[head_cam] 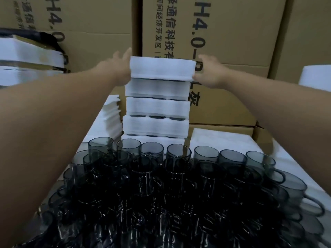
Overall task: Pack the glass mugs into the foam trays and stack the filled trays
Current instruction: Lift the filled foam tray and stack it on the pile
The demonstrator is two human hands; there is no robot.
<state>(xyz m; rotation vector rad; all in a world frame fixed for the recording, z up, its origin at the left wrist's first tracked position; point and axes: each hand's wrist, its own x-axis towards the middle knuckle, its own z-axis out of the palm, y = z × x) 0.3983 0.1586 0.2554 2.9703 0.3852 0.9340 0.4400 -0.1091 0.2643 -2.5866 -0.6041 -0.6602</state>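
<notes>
Cartons [232,42] wall the bench's [295,158] far edge; my left hand [116,65] presses flat, right hand [209,72] grips the top tray [162,68] (tall stack [157,108]): a skewed landing could topple it.

Mugs [161,185] in front, tray stack [157,108] behind them, cartons [232,33] at back
</notes>
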